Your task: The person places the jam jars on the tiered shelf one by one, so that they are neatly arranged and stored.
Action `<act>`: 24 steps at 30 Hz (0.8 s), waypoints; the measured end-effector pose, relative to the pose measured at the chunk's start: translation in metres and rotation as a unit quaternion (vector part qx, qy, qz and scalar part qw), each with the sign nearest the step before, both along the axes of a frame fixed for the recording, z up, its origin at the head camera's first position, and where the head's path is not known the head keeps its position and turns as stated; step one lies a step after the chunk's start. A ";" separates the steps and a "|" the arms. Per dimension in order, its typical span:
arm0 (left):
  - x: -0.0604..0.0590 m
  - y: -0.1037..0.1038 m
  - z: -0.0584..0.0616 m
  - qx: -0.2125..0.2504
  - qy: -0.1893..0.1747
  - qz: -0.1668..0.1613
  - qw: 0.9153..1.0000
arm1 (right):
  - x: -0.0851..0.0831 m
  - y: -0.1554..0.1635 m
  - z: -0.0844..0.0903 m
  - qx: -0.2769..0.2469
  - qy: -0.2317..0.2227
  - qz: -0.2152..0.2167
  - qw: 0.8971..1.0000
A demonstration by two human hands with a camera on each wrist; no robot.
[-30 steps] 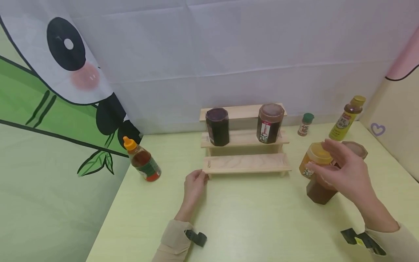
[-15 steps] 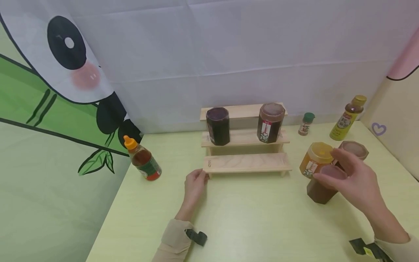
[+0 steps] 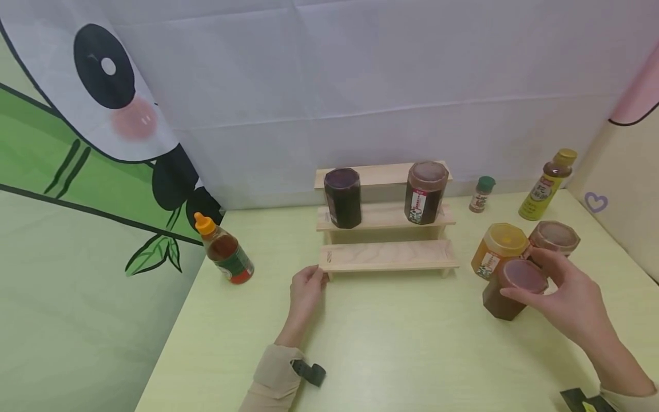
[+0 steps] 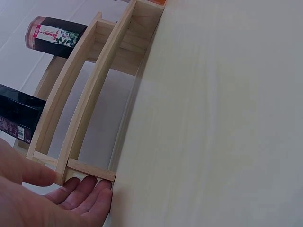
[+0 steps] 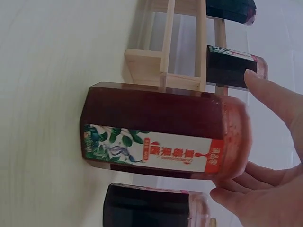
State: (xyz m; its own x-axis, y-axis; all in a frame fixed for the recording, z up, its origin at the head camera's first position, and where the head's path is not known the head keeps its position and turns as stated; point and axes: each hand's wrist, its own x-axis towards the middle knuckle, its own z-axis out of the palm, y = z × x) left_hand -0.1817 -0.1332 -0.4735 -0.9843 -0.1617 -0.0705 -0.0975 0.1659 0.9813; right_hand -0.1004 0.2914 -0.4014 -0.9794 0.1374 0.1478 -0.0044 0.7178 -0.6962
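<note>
A hexagonal brown jar point(image 3: 501, 300) with a reddish lid stands on the table at the right. My right hand point(image 3: 522, 274) grips its lid from above, thumb on the far side and fingers curled round the near side. In the right wrist view the jar point(image 5: 156, 130) shows a leaf-patterned label, with thumb and fingers on either side of the lid. My left hand point(image 3: 309, 280) holds the left end of the lowest step of a wooden three-step rack point(image 3: 386, 256). The left wrist view shows its thumb and fingers point(image 4: 90, 191) on either side of the rack's corner point(image 4: 87, 170).
A dark jar point(image 3: 342, 197) and a labelled brown jar point(image 3: 423, 193) stand on the rack's middle step. A yellow-lidded jar point(image 3: 496, 246) and another brown jar point(image 3: 553, 236) crowd behind my right hand. Behind stand a small spice bottle point(image 3: 481, 194) and yellow bottle point(image 3: 546, 186). An orange-capped bottle point(image 3: 225, 252) stands left.
My right hand came down and toward me from over the yellow-lidded jar, and its fingers closed round the front brown jar's lid. The left hand and the rack stayed put.
</note>
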 end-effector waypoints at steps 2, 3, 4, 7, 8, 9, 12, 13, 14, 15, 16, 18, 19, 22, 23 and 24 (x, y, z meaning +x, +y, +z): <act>0.000 0.000 0.000 0.000 0.000 0.001 1.000 | 0.000 0.002 -0.003 0.001 -0.004 0.009 1.000; -0.001 0.000 0.000 0.001 -0.001 0.002 1.000 | 0.000 0.003 -0.004 0.002 -0.007 0.012 1.000; -0.001 0.000 0.000 0.001 -0.002 0.002 1.000 | 0.000 0.004 -0.005 0.004 -0.009 0.014 1.000; -0.001 0.000 0.000 0.002 -0.005 0.003 1.000 | 0.000 0.006 -0.010 0.006 -0.015 0.027 1.000; -0.001 0.000 0.000 0.002 -0.006 0.003 1.000 | -0.001 0.007 -0.011 0.009 -0.018 0.029 0.999; -0.001 0.000 0.000 0.002 -0.007 0.003 1.000 | -0.001 0.008 -0.013 0.011 -0.021 0.031 0.999; 0.000 0.000 0.000 0.002 -0.009 0.007 1.000 | -0.001 0.010 -0.017 0.014 -0.030 0.035 0.999; 0.000 0.000 0.000 0.001 -0.007 0.006 1.000 | -0.001 0.011 -0.018 0.013 -0.033 0.034 0.999; 0.000 0.000 0.000 0.000 -0.006 0.006 1.000 | -0.001 0.012 -0.020 0.011 -0.037 0.035 0.999; 0.000 0.000 -0.001 0.000 -0.005 0.005 1.000 | -0.001 0.012 -0.021 0.008 -0.040 0.034 0.999; 0.000 0.000 -0.001 -0.001 -0.004 0.004 1.000 | -0.001 0.013 -0.023 0.007 -0.043 0.032 0.999; 0.000 0.000 -0.002 -0.004 -0.002 0.002 1.000 | -0.002 0.014 -0.026 0.002 -0.048 0.032 0.998; 0.000 -0.001 -0.002 -0.005 0.000 0.000 1.000 | -0.002 0.014 -0.027 0.001 -0.051 0.031 0.998; 0.000 0.000 -0.002 -0.006 0.002 0.002 1.000 | -0.004 0.014 -0.030 0.004 -0.055 0.029 0.998; 0.000 0.000 -0.002 -0.006 0.003 0.003 1.000 | -0.004 0.014 -0.031 0.005 -0.056 0.029 0.998; 0.000 0.000 -0.002 -0.006 0.004 0.003 1.000 | -0.005 0.014 -0.032 0.006 -0.058 0.028 0.998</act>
State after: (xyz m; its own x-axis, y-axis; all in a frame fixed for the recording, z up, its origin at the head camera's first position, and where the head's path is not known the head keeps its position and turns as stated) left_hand -0.1813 -0.1335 -0.4753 -0.9837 -0.1694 -0.0607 -0.0910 0.1776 0.9799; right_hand -0.1052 0.3050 -0.4333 -0.9961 0.0816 0.0335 0.0366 0.7276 -0.6850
